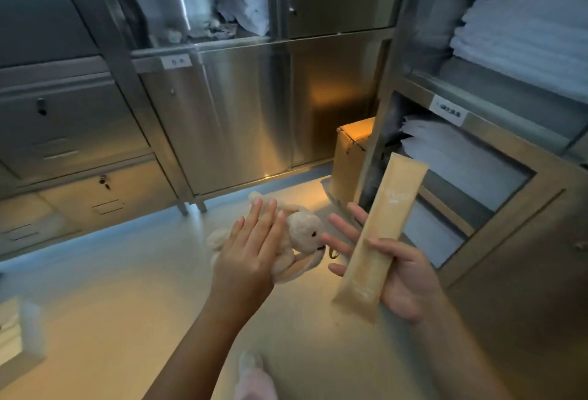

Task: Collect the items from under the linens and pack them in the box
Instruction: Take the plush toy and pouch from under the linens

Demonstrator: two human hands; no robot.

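A small cream plush rabbit (304, 234) lies against the palm of my left hand (251, 250), whose fingers are stretched straight over its body. My right hand (394, 272) holds a long beige flat pouch (378, 234): my thumb presses across its front and my fingers are spread behind it. The pouch points up and to the right. A cardboard box (350, 158) stands on the floor behind my hands, in the corner beside the shelf unit. Folded white linens (458, 158) are stacked on the shelf at the right.
Steel cabinets (222, 107) line the back wall; one upper compartment stands open with white towels (251, 2) inside. More white linen (528, 24) fills the upper right shelf. A pale object (19, 333) sits at the lower left edge. A pink shape (254, 380) shows at the bottom.
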